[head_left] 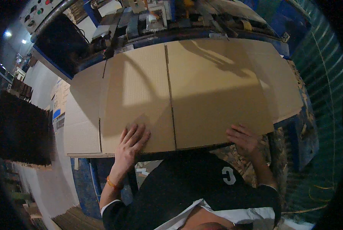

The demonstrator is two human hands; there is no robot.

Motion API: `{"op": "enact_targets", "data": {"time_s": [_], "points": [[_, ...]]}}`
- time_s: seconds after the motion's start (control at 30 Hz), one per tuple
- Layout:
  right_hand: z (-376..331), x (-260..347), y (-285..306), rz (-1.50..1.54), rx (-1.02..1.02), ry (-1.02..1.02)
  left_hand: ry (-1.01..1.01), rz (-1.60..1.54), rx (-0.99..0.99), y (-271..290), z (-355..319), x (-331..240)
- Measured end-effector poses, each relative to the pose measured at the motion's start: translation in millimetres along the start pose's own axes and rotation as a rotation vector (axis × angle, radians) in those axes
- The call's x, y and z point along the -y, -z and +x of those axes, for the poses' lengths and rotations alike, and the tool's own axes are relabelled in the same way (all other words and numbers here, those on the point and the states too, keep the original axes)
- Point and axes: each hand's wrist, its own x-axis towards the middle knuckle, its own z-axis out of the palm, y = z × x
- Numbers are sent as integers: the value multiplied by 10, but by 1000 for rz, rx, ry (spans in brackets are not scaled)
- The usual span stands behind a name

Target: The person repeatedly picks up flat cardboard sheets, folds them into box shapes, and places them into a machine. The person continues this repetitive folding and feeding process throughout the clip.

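Person's left hand (130,145) lies on cardboard (213,96), fingers slightly apart | right hand (246,142) at near edge, fingers close together, whether clamped cannot tell | machine (132,30) beyond

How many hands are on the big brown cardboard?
2. The left hand lies on the cardboard near its front edge, left of the middle slots. The right hand is at the front edge, toward the right. I see no others on it.

Grey floor (60,188) lies left, green corrugated wall (325,76) right.
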Motion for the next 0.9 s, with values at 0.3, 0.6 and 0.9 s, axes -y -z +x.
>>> {"op": "enact_targets", "data": {"time_s": [0.3, 0.6, 0.9], "points": [[420, -661, -16, -97, 358, 22, -6, 81, -54, -34, 212, 325], [1257, -1406, -86, -222, 521, -203, -28, -34, -295, -65, 1059, 769], [1892, -1979, -653, -416, 250, -310, 24, 531, -229, -305, 2132, 1504]]}}
